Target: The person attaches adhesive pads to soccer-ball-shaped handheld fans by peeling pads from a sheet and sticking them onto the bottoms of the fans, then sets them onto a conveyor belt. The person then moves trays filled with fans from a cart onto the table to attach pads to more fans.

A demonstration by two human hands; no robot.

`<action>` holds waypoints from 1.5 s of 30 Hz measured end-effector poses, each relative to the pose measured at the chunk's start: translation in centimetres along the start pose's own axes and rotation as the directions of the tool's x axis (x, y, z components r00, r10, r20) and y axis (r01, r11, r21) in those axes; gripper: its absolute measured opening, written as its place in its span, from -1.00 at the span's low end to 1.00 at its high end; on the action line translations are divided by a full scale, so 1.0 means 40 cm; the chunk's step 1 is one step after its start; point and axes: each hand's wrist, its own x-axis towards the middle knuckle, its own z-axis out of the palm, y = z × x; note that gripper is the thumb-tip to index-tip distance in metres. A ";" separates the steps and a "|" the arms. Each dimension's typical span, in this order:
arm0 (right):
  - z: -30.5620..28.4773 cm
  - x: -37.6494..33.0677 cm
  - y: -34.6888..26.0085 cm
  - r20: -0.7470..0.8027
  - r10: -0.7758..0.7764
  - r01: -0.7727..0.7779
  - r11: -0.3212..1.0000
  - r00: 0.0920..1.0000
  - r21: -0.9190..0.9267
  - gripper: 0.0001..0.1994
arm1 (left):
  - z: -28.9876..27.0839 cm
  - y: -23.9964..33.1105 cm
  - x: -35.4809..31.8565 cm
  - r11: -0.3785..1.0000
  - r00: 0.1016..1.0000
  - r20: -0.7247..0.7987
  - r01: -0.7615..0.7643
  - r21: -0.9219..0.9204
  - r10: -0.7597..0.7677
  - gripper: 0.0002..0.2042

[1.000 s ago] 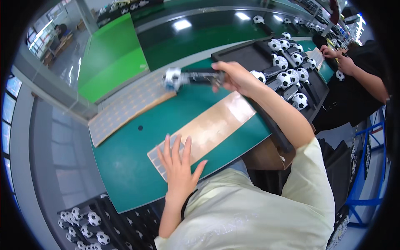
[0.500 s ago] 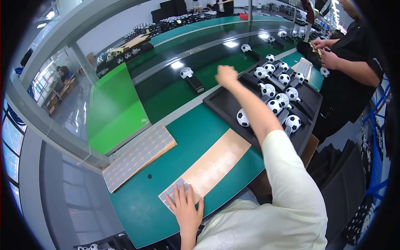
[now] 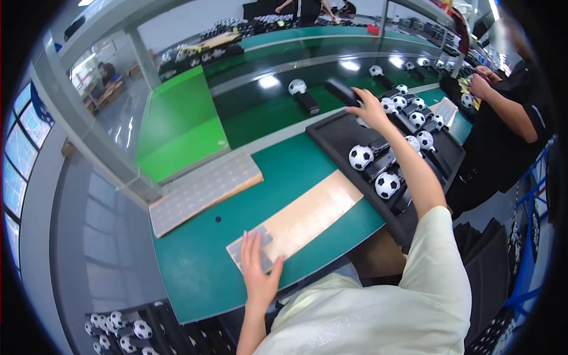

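Green tabletop (image 3: 189, 278) borders crowded tray (image 3: 335, 135); right grip (image 3: 370, 111) clasps black handle (image 3: 341, 92), left grip (image 3: 259, 280) unclenched.

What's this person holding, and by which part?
The right hand holds a black bar-shaped piece by its near end; the left hand just rests on the pale sheet.

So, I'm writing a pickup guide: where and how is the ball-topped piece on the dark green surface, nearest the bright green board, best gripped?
I'd take the ball-topped piece by its black handle, from above on the person's side: the straight, narrow handle points that way, while the round ball end lies farther off.
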 end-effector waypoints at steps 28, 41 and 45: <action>0.372 -0.555 -0.621 0.402 -0.190 -0.016 0.889 0.896 0.457 -0.88 | -0.073 -0.167 0.023 0.771 0.887 -0.455 -0.339 -0.539 0.072 -0.47; 0.381 -0.530 -0.631 0.509 -0.138 -0.082 0.919 0.849 0.385 -0.86 | -0.075 -0.162 0.031 0.822 0.915 -0.400 -0.265 -0.504 0.050 -0.48; 0.378 -0.523 -0.637 0.531 -0.169 -0.051 0.926 0.830 0.374 -0.86 | -0.082 -0.162 0.033 0.818 0.918 -0.394 -0.259 -0.514 0.043 -0.48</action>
